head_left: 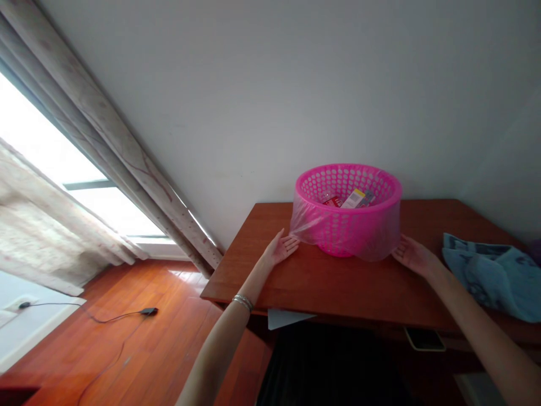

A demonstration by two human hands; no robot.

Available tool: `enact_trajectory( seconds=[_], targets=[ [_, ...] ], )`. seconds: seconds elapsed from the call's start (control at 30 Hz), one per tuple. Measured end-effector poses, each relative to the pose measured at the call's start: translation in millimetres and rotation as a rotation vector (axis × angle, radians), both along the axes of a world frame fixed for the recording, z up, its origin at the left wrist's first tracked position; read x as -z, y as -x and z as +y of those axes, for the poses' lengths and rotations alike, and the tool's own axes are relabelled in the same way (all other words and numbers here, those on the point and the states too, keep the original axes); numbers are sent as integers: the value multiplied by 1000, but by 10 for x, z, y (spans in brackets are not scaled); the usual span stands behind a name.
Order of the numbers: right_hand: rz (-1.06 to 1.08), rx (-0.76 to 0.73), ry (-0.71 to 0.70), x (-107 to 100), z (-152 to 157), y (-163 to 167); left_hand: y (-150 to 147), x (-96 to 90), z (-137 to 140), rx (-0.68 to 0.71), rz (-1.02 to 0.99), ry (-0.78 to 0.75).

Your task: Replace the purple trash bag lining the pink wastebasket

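A pink plastic basket (pixel 338 248) with a pattern of holes stands upright on the brown wooden desk (pixel 338 293). Over its outer wall hangs a thin clear plastic bag (pixel 376 237), loose at the lower edge. Inside the basket lie a small white and yellow box (pixel 354 198) and a red packet (pixel 333 201). My left hand (pixel 282 248) is palm up beside the bag's left lower edge, fingers stretched out. At the right lower edge is my right hand (pixel 414 255), its fingers extended against the bag; I see no firm grip in either hand.
A folded light-blue printed cloth or bag (pixel 494 273) lies on the desk's right side. Below the front edge are a phone-like dark object (pixel 425 339) and a white sheet (pixel 287 318). A cable with a black adapter (pixel 149 311) crosses the floor near the curtain (pixel 105 124).
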State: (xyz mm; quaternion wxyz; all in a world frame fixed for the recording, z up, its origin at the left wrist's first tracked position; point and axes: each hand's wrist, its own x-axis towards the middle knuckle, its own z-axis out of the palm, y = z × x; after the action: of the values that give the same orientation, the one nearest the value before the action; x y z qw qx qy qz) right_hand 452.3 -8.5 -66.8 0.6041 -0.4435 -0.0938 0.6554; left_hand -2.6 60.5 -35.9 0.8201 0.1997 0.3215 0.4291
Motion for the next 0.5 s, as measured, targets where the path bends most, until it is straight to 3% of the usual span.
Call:
enact_trajectory(
  seconds=[0.23,0.5],
  targets=[
    [86,-3,2,63,-63,143,-196,19,2,-28,-33,-10],
    [146,73,-6,118,-128,123,-90,140,-90,-67,-85,-6]
  ],
)
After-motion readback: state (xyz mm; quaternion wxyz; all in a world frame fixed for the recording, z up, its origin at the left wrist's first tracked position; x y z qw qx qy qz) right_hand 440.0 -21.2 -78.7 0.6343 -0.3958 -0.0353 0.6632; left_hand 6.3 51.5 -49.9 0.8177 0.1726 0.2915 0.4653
